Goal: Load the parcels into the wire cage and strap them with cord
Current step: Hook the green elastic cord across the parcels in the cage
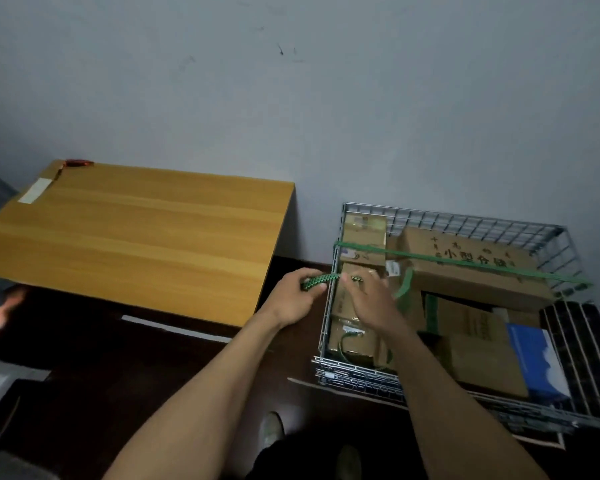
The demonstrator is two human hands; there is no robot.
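A wire cage (471, 216) stands on the floor at the right, filled with several cardboard parcels (471, 271). A green cord (465, 263) runs taut across the top of the parcels from the cage's left rim to its right rim. My left hand (293, 299) sits just outside the cage's left wall, closed on a green and black braided length of the cord (317, 281). My right hand (369, 296) hovers over the left parcels, fingers pinching the same cord near the rim. More green cord (404, 287) hangs down between the parcels.
A wooden table (136, 237) stands left of the cage against the grey wall. A blue and white box (537, 362) lies in the cage's right front. A dark ribbed panel (582, 344) is right of the cage. My shoes (272, 427) show on the dark floor.
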